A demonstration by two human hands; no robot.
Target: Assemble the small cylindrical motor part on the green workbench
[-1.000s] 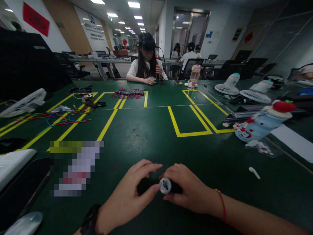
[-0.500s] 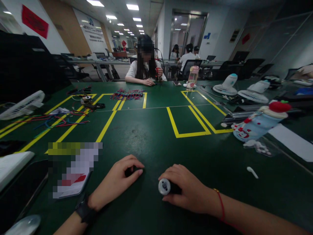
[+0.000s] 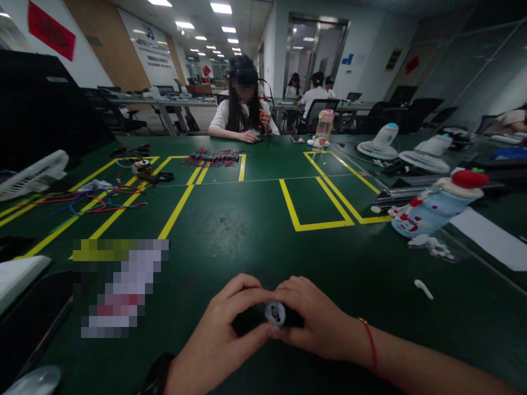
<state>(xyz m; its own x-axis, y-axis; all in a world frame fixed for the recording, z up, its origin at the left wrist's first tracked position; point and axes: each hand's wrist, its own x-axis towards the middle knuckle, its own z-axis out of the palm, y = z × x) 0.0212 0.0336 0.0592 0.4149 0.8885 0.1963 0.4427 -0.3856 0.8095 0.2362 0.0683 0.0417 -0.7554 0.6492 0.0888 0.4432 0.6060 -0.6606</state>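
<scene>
We found the green table [image 3: 255,230], matte and marked with yellow tape lines, bearing both of our hands near its front edge. Our left hand [image 3: 218,340] lay palm down, fingers curled and closed around a small dark part [image 3: 247,323], thumb tip meeting the silver cylinder [image 3: 275,314]. Our right hand [image 3: 317,323], a red cord at its wrist, gripped that cylinder from the right with fingers [image 3: 296,288] bent over it. The cylinder was round and metallic, its pale end face turned towards us, held between the two hands just above the table.
</scene>
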